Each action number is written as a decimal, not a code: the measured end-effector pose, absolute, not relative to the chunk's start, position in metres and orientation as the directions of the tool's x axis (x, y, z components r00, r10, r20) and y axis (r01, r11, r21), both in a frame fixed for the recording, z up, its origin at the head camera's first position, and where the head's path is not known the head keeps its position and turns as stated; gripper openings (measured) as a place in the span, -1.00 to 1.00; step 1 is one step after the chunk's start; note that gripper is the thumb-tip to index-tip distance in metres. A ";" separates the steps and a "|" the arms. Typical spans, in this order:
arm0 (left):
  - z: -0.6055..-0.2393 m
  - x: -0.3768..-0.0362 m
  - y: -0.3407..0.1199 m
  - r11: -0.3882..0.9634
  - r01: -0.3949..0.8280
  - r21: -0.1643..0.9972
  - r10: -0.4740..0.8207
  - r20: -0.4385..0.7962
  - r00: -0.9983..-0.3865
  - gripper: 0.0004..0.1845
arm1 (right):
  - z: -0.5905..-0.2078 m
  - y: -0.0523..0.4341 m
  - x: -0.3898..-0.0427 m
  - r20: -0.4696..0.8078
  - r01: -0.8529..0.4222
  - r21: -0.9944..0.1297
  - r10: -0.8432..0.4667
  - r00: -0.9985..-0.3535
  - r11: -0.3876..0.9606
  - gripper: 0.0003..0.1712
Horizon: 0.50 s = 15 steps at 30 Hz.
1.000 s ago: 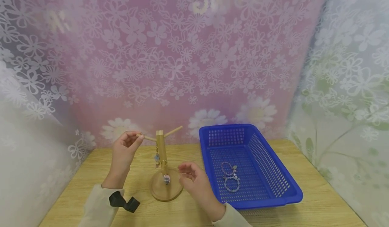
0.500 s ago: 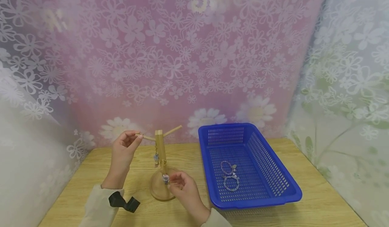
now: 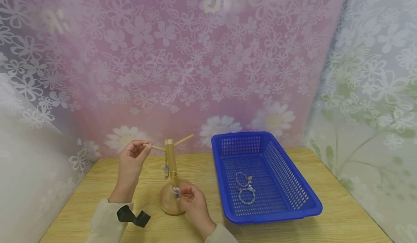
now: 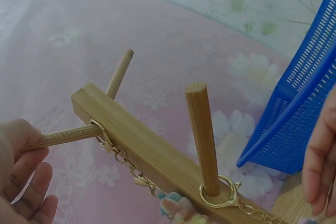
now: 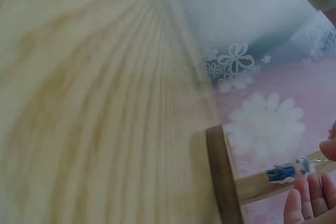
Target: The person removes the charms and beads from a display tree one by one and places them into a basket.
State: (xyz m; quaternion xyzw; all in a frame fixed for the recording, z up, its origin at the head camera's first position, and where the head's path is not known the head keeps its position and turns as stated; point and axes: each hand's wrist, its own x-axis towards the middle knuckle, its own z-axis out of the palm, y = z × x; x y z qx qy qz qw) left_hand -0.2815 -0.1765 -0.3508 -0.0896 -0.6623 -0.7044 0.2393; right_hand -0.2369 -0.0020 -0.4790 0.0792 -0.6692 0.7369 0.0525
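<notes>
My left hand (image 3: 129, 169) pinches the end of a side peg (image 4: 68, 136) on a wooden stand (image 3: 171, 160) with a round base (image 3: 166, 203). From that peg, by a gold clasp and chain (image 4: 128, 167), hangs a keychain with a pale blue figure (image 3: 166, 170). A second keychain's gold ring (image 4: 229, 184) loops round a front peg (image 4: 202, 140), and its small white and blue figure (image 3: 176, 192) dangles lower. Fingertips of my right hand (image 3: 195, 205) are at this lower figure, seeming to touch it; in the right wrist view the thumb stands apart from the fingers.
Right of the stand is a blue perforated basket (image 3: 224, 192). Inside lie a pinkish bracelet (image 3: 241, 184) and a pale blue beaded bracelet (image 3: 246, 196). Another peg (image 3: 184, 140) juts out to the back right. Flowered cloth (image 3: 208, 73) hangs behind the wooden table (image 3: 130, 217).
My right hand has moved left from beside the stand to the lower keychain figure. My left hand keeps its pinch on the peg.
</notes>
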 end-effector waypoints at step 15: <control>-0.354 -0.284 -0.175 -0.025 0.468 0.883 -0.242 0.449 -0.860 -0.90 | -0.497 -0.009 -0.254 0.110 -0.111 -0.990 0.013 -0.994 -0.083 -0.67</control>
